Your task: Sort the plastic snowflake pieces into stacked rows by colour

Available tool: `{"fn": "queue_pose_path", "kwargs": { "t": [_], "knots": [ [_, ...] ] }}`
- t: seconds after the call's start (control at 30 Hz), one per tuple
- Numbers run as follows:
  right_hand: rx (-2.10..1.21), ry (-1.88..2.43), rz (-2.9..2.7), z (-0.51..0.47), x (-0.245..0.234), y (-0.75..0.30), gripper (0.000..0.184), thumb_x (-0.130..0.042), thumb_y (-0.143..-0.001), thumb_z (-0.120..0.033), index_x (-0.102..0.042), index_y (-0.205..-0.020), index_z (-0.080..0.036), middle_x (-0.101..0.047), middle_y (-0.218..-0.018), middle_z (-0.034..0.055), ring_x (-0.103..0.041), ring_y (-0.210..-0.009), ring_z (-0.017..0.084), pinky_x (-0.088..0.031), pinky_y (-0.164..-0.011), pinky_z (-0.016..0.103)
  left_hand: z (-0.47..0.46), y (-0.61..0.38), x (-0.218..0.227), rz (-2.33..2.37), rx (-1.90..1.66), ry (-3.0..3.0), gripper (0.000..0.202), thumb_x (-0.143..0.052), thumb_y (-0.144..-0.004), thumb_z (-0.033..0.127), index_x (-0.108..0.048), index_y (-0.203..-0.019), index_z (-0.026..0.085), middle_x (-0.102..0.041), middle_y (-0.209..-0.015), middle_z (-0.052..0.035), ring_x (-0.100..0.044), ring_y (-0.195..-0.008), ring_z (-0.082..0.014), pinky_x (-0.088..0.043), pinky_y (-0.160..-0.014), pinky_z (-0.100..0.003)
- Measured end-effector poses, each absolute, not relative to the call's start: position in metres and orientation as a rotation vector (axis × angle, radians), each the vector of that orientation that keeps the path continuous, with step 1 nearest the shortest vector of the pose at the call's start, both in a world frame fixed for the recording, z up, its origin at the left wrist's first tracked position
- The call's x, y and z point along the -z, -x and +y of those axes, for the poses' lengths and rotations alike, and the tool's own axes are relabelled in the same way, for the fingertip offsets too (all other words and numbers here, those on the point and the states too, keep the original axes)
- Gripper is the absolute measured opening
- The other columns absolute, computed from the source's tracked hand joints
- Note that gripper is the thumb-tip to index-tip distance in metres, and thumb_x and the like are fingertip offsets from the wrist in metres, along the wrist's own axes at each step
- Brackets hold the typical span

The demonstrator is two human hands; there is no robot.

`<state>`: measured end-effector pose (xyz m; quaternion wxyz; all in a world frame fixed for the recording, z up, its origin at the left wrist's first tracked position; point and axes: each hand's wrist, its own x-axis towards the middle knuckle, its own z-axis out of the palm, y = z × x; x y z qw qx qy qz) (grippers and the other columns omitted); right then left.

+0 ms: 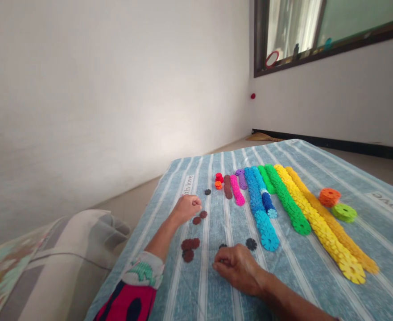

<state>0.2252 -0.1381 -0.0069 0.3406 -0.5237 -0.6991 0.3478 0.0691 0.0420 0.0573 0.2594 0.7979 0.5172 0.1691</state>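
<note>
My left hand (187, 208) is closed, its fingers curled together above the left part of the striped cloth (213, 285). Whatever it may hold is hidden. Just beside it lie two brown notched discs (196, 220), and a black disc (208, 192) is a little beyond. Low over the cloth, my right hand (238, 269) is closed too, thumb and fingers pressed together with their contents out of sight. A black disc (251, 244) lies past its knuckles, and another black disc (222, 246) is partly covered by the hand. Several brown discs (188, 255) sit between both hands.
Overlapping rows of discs run along the right: pink (237, 191), blue (259, 209), green (286, 200) and yellow (323, 236). Orange discs (329, 197) and lime-green discs (344, 212) are stacked farther right. Folded bedding (72, 249) lies left of the cloth; a white wall (116, 89) rises behind.
</note>
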Motion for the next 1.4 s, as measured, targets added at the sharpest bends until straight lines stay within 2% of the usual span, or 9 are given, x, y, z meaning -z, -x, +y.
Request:
{"fn": "queue_pose_path", "kwargs": {
  "t": [0.13,0.4,0.57,0.77,1.0,1.2,1.4],
  "knots": [
    [-0.895,1.353,-1.801,-0.139,0.008,-0.225,0.02,-0.055,-0.08,-0.026,-0.069,-0.069,-0.017,-0.057,-0.058,-0.0024,-0.049,-0.054,0.009,-0.029,-0.053,0.02,0.018,-0.025,-0.063,1.389,-0.254,-2.133,0.013,-0.057,-0.061,0.027,-0.062,-0.064,0.016,-0.055,-0.051,0.0034,-0.051,-0.05,-0.0124,-0.037,-0.052,-0.023],
    [-0.913,1.338,-1.785,-0.141,0.01,-0.226,0.019,-0.055,-0.08,-0.025,-0.069,-0.069,-0.017,-0.055,-0.057,-0.0029,-0.047,-0.054,0.009,-0.03,-0.052,0.021,-0.021,-0.002,-0.057,1.438,-0.05,-2.202,0.02,-0.063,-0.058,0.029,-0.066,-0.073,0.016,-0.059,-0.066,0.0026,-0.054,-0.065,-0.0137,-0.035,-0.058,-0.022],
    [-0.929,1.321,-1.769,-0.142,0.011,-0.226,0.018,-0.055,-0.079,-0.025,-0.068,-0.069,-0.016,-0.053,-0.056,-0.0034,-0.046,-0.053,0.009,-0.029,-0.052,0.02,-0.03,-0.007,-0.056,1.477,-0.018,-2.277,0.014,-0.063,-0.059,0.03,-0.061,-0.064,0.016,-0.056,-0.067,0.0025,-0.052,-0.066,-0.0135,-0.033,-0.059,-0.023],
    [-0.922,1.328,-1.764,-0.141,0.011,-0.226,0.019,-0.055,-0.079,-0.025,-0.068,-0.069,-0.016,-0.051,-0.055,-0.0039,-0.045,-0.052,0.009,-0.028,-0.051,0.02,-0.033,-0.011,-0.051,1.489,-0.079,-2.269,0.017,-0.064,-0.058,0.03,-0.062,-0.067,0.016,-0.056,-0.072,0.0012,-0.052,-0.068,-0.014,-0.035,-0.062,-0.024],
    [-0.906,1.322,-1.77,-0.14,0.012,-0.226,0.019,-0.056,-0.079,-0.026,-0.068,-0.068,-0.017,-0.051,-0.055,-0.0038,-0.045,-0.053,0.009,-0.029,-0.052,0.021,-0.031,-0.015,-0.043,1.448,-0.186,-2.001,0.011,-0.061,-0.056,0.025,-0.059,-0.063,0.016,-0.053,-0.055,0.0037,-0.048,-0.054,-0.0119,-0.031,-0.052,-0.024],
    [-0.911,1.333,-1.771,-0.141,0.009,-0.226,0.019,-0.056,-0.079,-0.026,-0.068,-0.068,-0.016,-0.052,-0.055,-0.0036,-0.046,-0.053,0.009,-0.03,-0.052,0.021,-0.025,-0.013,-0.035,1.308,-0.417,-1.747,0.017,-0.064,-0.055,0.026,-0.055,-0.065,0.016,-0.055,-0.051,0.0034,-0.047,-0.049,-0.0104,-0.032,-0.051,-0.024],
    [-0.907,1.351,-1.79,-0.141,0.006,-0.226,0.02,-0.055,-0.08,-0.025,-0.069,-0.069,-0.017,-0.057,-0.059,-0.0026,-0.05,-0.056,0.01,-0.032,-0.054,0.021,-0.025,-0.016,-0.043,1.321,-0.518,-1.64,0.02,-0.067,-0.053,0.025,-0.058,-0.069,0.014,-0.055,-0.051,0.0041,-0.047,-0.047,-0.0085,-0.035,-0.05,-0.024]
  ]
}}
